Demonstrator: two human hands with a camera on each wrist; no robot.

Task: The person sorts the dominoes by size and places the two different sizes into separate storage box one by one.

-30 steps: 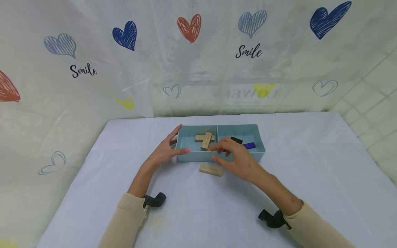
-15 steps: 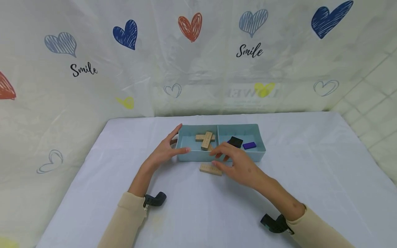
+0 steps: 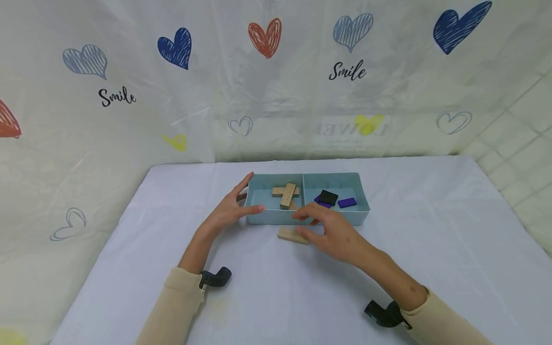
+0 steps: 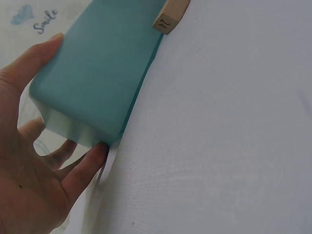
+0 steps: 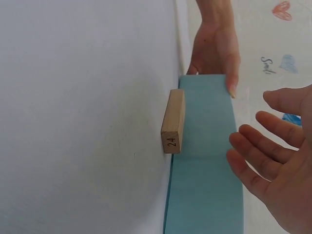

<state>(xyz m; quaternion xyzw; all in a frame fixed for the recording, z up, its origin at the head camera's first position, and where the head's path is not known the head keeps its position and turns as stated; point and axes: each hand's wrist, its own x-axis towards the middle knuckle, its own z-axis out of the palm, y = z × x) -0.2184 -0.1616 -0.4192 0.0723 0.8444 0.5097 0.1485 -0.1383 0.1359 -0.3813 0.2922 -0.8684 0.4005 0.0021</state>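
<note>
A light-blue two-compartment box [image 3: 267, 218] stands on the white cloth. My left hand [image 3: 226, 211] holds its left end, thumb over the front rim and fingers spread along the end wall. Just in front of the box lies a wooden block [image 5: 174, 122] marked 24 on its end. Over that block and the front rim hovers my right hand [image 3: 338, 235], fingers loosely bent and apart, nothing between them. Several wooden blocks [image 3: 287, 195] lie crossed in the left compartment. The right compartment has a black piece [image 3: 327, 197] overlapping a purple one, and another purple piece [image 3: 347, 202] beside them.
A white cloth [image 3: 276, 297] covers the table. Behind it hangs a pale sheet [image 3: 297, 96] printed with hearts and "Smile". Black wrist cameras [image 3: 216, 277] sit on both wrists.
My right hand has drawn slightly back toward the front, baring the black and purple pieces and overlapping the block outside the box. The left hand has stayed on the box.
</note>
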